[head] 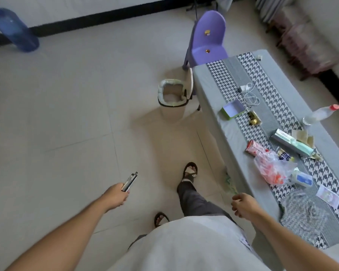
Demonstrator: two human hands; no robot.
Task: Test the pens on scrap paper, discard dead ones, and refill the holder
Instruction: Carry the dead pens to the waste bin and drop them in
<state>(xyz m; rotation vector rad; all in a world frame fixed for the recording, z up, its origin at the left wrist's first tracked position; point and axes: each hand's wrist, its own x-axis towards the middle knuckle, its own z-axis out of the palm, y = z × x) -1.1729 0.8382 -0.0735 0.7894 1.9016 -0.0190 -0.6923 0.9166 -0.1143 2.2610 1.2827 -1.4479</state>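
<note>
1. Table [207, 90], one, stands right of the grip.
2. Bin [171, 98], one, open, lined, sits ahead of it.
3. Left hand [116, 196] grips pens [130, 181], seemingly two; exact count unclear.
4. Right hand [242, 204] hangs loosely curled, holding nothing.

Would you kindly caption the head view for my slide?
Left hand grips pens while walking toward the open bin beside the table.
</note>
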